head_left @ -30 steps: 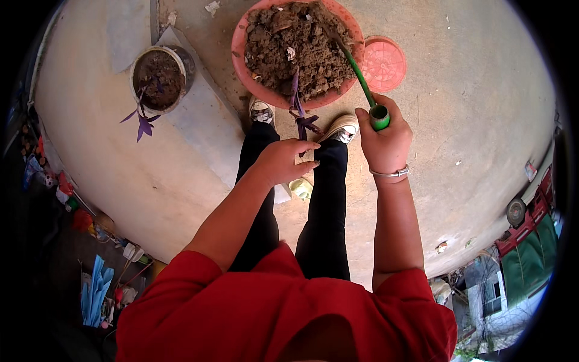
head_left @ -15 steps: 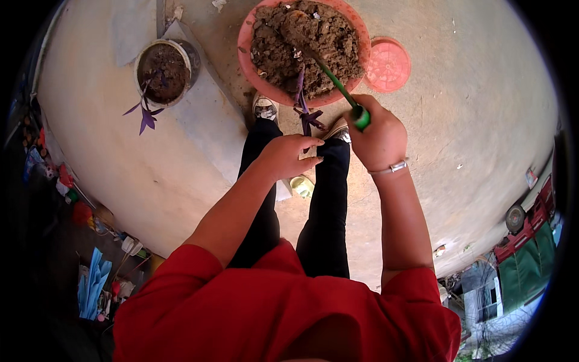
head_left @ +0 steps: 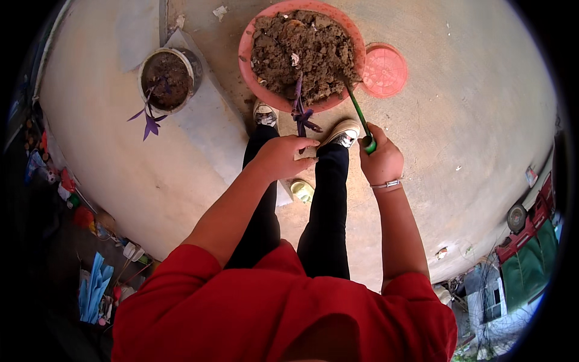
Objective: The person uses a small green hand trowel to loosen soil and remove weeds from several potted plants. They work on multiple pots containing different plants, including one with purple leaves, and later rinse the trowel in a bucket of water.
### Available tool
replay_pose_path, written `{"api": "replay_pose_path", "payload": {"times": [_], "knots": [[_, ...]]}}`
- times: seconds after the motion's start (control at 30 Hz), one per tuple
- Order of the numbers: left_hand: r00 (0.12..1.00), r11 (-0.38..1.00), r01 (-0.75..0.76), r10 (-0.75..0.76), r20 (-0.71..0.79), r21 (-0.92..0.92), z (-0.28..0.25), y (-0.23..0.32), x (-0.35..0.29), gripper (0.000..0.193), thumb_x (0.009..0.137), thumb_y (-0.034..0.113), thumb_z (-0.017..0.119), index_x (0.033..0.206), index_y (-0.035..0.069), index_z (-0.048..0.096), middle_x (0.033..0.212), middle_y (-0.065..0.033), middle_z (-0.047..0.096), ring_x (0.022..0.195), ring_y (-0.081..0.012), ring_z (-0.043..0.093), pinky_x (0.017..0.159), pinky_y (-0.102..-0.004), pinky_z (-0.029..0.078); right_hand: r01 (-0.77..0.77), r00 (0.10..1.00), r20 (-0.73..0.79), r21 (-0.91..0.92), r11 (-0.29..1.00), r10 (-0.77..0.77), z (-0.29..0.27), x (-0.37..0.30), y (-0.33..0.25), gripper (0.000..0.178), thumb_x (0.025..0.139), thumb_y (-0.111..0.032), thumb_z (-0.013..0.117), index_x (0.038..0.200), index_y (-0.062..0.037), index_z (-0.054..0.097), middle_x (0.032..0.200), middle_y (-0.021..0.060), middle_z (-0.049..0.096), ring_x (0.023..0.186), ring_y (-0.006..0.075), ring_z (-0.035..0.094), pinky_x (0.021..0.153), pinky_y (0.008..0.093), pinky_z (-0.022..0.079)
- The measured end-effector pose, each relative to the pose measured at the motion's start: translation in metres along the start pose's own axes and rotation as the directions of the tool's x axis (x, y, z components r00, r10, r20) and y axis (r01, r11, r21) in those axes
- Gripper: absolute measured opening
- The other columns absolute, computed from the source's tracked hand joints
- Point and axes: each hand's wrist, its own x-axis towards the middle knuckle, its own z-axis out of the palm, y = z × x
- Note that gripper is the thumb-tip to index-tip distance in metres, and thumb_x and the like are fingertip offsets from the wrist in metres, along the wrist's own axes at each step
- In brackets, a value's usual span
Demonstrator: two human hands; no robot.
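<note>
Slantwise, green tool [head_left: 358,111] in right hand [head_left: 384,161], grip snug, tip forward-left toward soil [head_left: 301,51].

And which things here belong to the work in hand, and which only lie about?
In use: green tool in right hand; soil; pink basin; purple plant by left hand; perhaps the pot.
Lying about, seemingly: pink disc; blue sheets.

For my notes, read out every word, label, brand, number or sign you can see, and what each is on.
No text can be read in this picture.
Pink disc: faint raised marks, too blurred to make out.
Shoes: dark patches, too small to tell whether lettering.
Green handle in the right hand: no writing shows.
</note>
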Motion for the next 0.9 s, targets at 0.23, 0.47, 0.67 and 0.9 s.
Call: {"api": "replay_pose_path", "payload": {"times": [0.23,0.47,0.67,0.9], "knots": [[0.998,0.998,-0.064,0.064,-0.015,0.013,0.002,0.001,-0.002,0.043,0.08,0.027,0.072,0.119,0.011,0.065,0.1,-0.0129,0.069,0.089,-0.0251,0.066,0.081,-0.0335,0.052,0.026,0.993,-0.115,0.119,0.993,-0.013,-0.032,-0.026,-0.004,0.033,0.079,-0.023,0.074,0.11,-0.0176,0.065,0.086,0.014,0.069,0.076,0.0338,0.067,0.064,0.0413,0.053],[0.999,1.0,-0.029,0.029,0.017,0.01,-0.003,0.018,-0.004,0.045,0.079,0.032,0.072,0.12,0.016,0.065,0.098,-0.0167,0.069,0.091,-0.0276,0.068,0.08,-0.0354,0.053,0.01,0.997,-0.08,0.081,0.997,-0.003,-0.023,-0.018,0.012,0.042,0.073,-0.017,0.069,0.114,-0.0213,0.063,0.081,0.0094,0.068,0.072,0.0304,0.066,0.064,0.0408,0.053],[0.997,0.997,-0.071,0.071,0.002,0.023,0.005,0.019,-0.01,0.041,0.08,0.021,0.072,0.119,0.012,0.065,0.088,-0.0111,0.069,0.082,-0.019,0.067,0.076,-0.0311,0.053,-0.037,0.999,-0.017,0.028,0.999,0.037,-0.024,-0.019,0.026,0.041,0.075,-0.02,0.068,0.116,-0.0214,0.061,0.083,0.0106,0.068,0.075,0.0308,0.067,0.065,0.0411,0.053],[0.99,0.993,0.081,-0.09,0.108,0.083,0.013,0.044,-0.015,0.042,0.082,0.022,0.072,0.121,0.008,0.063,0.086,-0.0096,0.07,0.075,-0.017,0.065,0.074,-0.0298,0.053,-0.18,0.984,0.053,0.245,0.953,0.172,-0.051,-0.066,0.054,0.034,0.078,-0.027,0.074,0.109,-0.0157,0.066,0.086,0.0138,0.07,0.081,0.0335,0.067,0.07,0.0408,0.054]]}}
